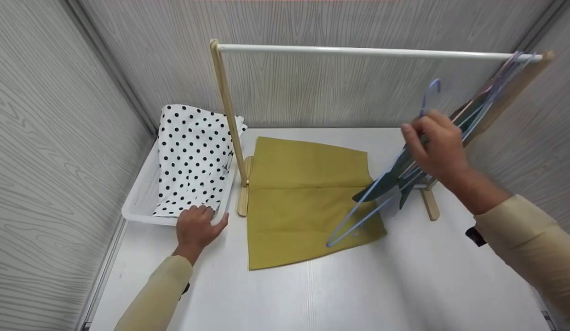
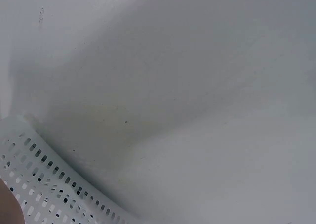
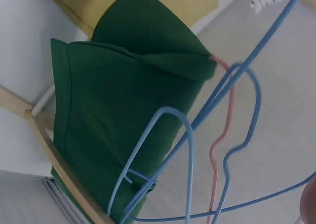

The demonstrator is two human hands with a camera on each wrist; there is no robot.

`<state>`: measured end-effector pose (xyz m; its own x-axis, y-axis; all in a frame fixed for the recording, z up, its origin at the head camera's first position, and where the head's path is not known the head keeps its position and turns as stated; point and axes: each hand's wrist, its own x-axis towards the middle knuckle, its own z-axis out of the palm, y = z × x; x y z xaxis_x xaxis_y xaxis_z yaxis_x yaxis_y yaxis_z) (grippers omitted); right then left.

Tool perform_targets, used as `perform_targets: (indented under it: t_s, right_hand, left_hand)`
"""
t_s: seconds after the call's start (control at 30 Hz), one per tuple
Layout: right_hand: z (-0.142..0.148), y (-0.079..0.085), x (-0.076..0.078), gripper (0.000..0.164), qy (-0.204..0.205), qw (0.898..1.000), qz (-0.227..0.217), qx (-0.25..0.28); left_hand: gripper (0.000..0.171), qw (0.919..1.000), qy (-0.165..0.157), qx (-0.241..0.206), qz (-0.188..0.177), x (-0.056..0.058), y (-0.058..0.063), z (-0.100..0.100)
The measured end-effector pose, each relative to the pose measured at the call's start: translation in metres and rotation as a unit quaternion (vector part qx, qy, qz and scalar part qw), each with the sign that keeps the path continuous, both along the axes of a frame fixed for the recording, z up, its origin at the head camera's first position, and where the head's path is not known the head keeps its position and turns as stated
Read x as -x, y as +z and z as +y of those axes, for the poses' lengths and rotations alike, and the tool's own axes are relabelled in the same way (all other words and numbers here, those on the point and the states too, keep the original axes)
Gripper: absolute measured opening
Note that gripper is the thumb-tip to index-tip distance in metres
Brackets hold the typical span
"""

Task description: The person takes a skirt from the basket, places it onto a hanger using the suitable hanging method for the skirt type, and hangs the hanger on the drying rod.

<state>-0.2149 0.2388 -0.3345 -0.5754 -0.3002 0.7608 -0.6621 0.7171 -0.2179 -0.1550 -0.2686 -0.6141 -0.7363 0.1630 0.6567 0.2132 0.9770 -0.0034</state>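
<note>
My left hand [image 1: 196, 230] holds the front rim of a white perforated basket [image 1: 146, 219], fingers curled over the edge beside a white cloth with black dots [image 1: 190, 151]. In the left wrist view the slotted basket wall [image 2: 64, 184] shows at lower left. Raised at the right, my right hand [image 1: 436, 145] grips a blue clothes hanger [image 1: 354, 211] near its hook; one corner of it hangs over a mustard-yellow cloth [image 1: 298, 207] spread on the table. Behind this hand, dark green cloth [image 3: 113, 95] hangs among blue and pink hangers in the right wrist view.
A clothes rack with a white rod [image 1: 358, 51] and wooden posts [image 1: 229, 110] spans the table. More hangers [image 1: 501, 78] crowd the rod's right end. The rack's right foot [image 1: 430, 204] stands on the white table [image 1: 275, 299]. Grey wood-grain panels surround it on three sides.
</note>
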Motion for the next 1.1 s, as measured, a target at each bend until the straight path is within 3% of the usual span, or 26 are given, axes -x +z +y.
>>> perform_targets:
  t_s: [0.07,0.17,0.3,0.47,0.73,0.93,1.1]
  right_hand:
    - [-0.009,-0.008,-0.004,0.008,0.038,0.996,-0.004,-0.084]
    - [-0.024,-0.022,-0.009,0.012,0.086,0.979,-0.01,-0.186]
    - [-0.047,-0.042,-0.014,0.017,0.127,0.958,0.001,-0.257]
    - [-0.077,-0.066,-0.017,0.019,0.14,0.953,0.02,-0.267]
    - [-0.125,-0.095,-0.028,0.019,0.165,0.954,-0.033,-0.248]
    - [-0.152,-0.107,-0.037,0.019,0.195,0.949,-0.01,-0.249]
    - [-0.172,-0.113,-0.039,0.018,0.225,0.944,-0.028,-0.239]
  left_hand:
    - [0.053,1.0,-0.001,-0.003,0.005,0.0,-0.001,0.0]
    - [0.053,0.9999,-0.002,-0.007,0.009,0.0,-0.001,-0.001]
    - [0.053,1.0,-0.001,-0.007,0.005,0.0,-0.001,-0.001]
    - [0.053,1.0,0.004,0.002,-0.007,-0.001,0.001,0.0]
    - [0.054,0.9996,0.01,0.007,-0.024,-0.003,0.005,0.002]
    - [0.054,0.9993,0.014,0.013,-0.031,-0.001,0.007,0.002]
    - [0.054,0.9994,0.013,0.006,-0.03,-0.002,0.005,0.001]
